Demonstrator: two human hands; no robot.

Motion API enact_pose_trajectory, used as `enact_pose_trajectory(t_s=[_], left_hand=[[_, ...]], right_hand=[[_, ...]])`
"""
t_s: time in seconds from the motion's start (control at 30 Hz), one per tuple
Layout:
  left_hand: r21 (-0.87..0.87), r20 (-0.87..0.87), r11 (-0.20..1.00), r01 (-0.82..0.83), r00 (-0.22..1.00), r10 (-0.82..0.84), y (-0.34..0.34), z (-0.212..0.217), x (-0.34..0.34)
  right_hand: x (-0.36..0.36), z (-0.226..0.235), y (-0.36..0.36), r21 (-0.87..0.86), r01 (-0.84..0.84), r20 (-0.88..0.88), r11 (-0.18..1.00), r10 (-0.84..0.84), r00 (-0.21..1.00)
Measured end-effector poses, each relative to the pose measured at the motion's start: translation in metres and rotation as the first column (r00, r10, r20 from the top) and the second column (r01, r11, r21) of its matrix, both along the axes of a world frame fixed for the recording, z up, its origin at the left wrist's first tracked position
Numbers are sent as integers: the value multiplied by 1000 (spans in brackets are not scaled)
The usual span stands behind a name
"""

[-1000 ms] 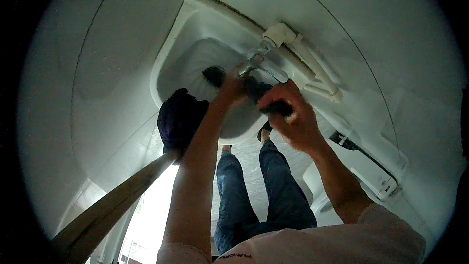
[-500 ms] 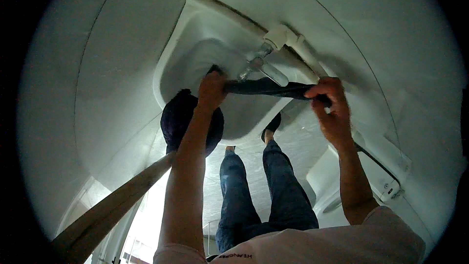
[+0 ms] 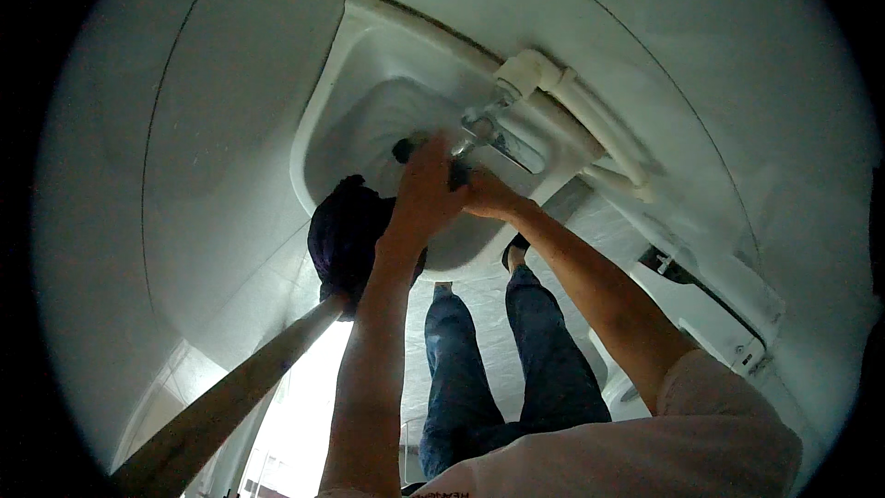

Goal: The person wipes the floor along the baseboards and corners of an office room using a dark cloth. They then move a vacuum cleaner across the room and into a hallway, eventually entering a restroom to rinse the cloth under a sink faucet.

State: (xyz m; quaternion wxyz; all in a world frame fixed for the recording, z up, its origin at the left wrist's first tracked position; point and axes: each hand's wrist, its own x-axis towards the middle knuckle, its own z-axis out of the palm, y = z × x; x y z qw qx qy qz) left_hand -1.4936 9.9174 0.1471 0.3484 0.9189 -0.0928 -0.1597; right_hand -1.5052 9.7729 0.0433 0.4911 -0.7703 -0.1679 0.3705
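Over the white sink [image 3: 302,149], my left hand [image 3: 429,183] is closed on a dark cloth [image 3: 403,149]; one end sticks out past its far side. My right hand [image 3: 491,195] meets it just below the faucet [image 3: 479,129], closed on the same cloth, of which a short piece shows between the hands. A mop with a bunched dark head [image 3: 348,238] and a wooden handle [image 3: 230,397] leans at the sink's near left edge, beside my left forearm, which partly covers the head.
A cream pipe [image 3: 599,124] runs along the wall behind the sink. To the right stands a white toilet tank [image 3: 701,309]. My legs in jeans [image 3: 456,360] are below the sink, on a pale tiled floor. Bright light comes in at the lower left.
My right hand has come in leftward to my left hand. The cloth, stretched out between the hands before, is now gathered up and mostly hidden by them.
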Motion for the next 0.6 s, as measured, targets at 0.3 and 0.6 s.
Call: enact_pose_trajectory(t_s=[0.3,0.6], left_hand=[[-484,-393,679,-552,830,395,20,42,-35],[-403,-906,-544,-736,407,120,49,-60,-110]], right_hand=[[20,-48,0,251,212,-11,944,-217,976],[5,-9,-11,267,604,-704,751,-276,655]])
